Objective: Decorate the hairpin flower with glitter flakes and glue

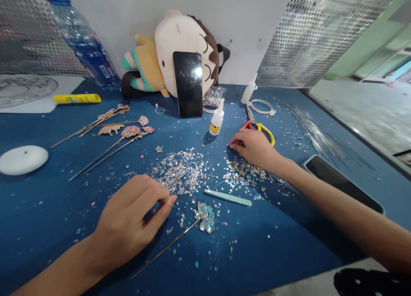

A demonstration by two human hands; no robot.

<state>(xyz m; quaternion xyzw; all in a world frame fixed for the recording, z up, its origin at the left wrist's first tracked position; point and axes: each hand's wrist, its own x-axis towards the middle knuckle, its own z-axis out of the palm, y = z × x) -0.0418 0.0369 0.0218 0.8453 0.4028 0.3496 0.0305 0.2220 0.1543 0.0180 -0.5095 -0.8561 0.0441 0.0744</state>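
Observation:
My left hand (131, 221) rests on the blue table (272, 240) with fingertips pinched together at the edge of a pile of shiny shell flakes (181, 172); what they pinch is too small to make out. Just right of it lies a long metal hairpin with a flake-covered ornament (205, 217). My right hand (255, 148) reaches forward, fingers curled down on the table beside the red and yellow scissors (261, 127), above a second patch of flakes (244, 174). A pale green file (228, 197) lies between the hands.
A small glue bottle (217, 121) stands behind the flakes. Several finished hairpins (112, 131) lie at the left, with a yellow glue stick (77, 99) and a white oval object (23, 159). A plush doll (173, 56) props a phone (188, 84); another phone (342, 182) lies at right.

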